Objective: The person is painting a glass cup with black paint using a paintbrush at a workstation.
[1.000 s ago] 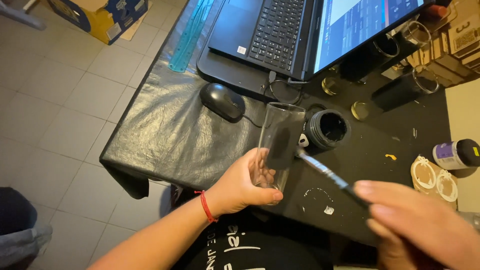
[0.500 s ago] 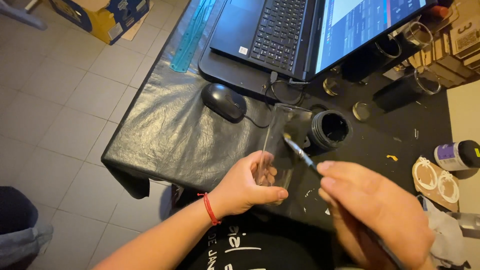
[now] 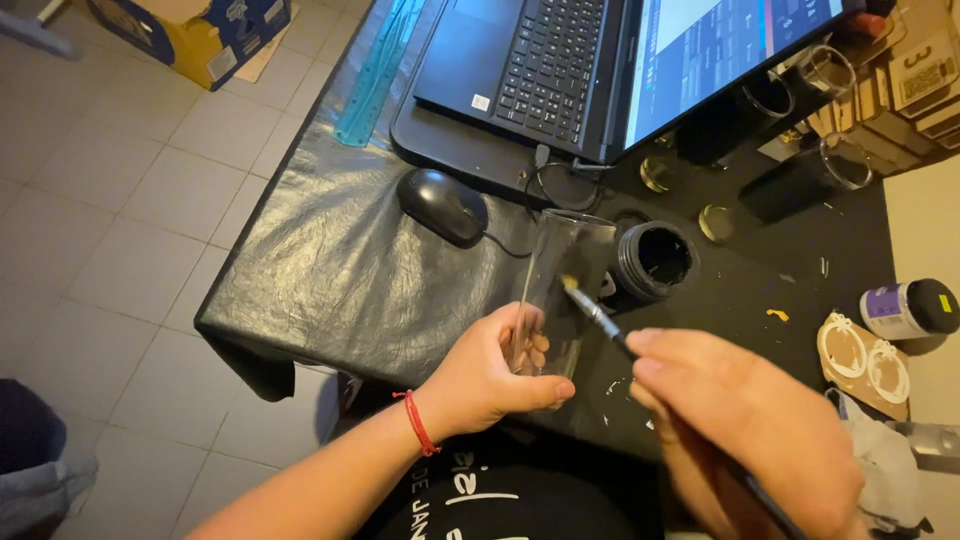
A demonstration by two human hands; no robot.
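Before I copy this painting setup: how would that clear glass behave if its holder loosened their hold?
The clear glass looks smooth-walled, so probably slippery. It is tall and narrow, so likely tippy if set down carelessly. The left hand wraps only its base while the brush presses its side.

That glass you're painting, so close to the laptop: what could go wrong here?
The clear glass is held only by the left hand near its base, so a push from the brush in the right hand might tip it. The open black paint pot sits near the laptop and mouse; a knock could splash them.
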